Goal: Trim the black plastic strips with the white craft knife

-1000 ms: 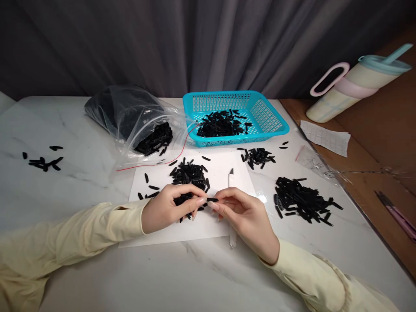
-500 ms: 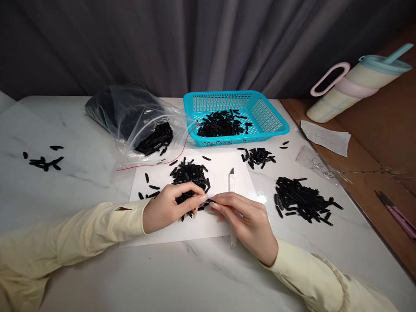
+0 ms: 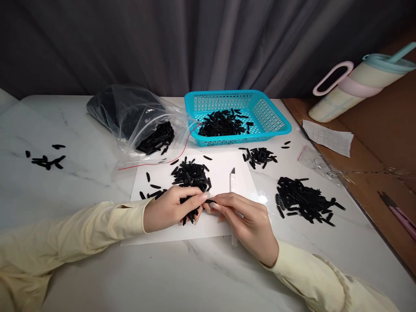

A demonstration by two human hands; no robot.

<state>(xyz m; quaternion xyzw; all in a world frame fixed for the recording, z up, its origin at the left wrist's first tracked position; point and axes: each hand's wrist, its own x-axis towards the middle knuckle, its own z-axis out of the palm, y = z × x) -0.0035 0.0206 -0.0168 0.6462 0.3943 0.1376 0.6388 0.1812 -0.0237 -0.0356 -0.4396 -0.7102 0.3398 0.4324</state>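
While the left hand (image 3: 169,208) cups a bundle of black pieces (image 3: 190,212) over the white sheet (image 3: 221,173), the right hand (image 3: 247,219) pinches one piece's end; they seem light, stiff, easiest gripped at the tips.

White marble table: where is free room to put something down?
Bare marble lies along the near edge of the white marble table, and between the small black scatter and the clear plastic bag. It is crowded around the white paper sheet.
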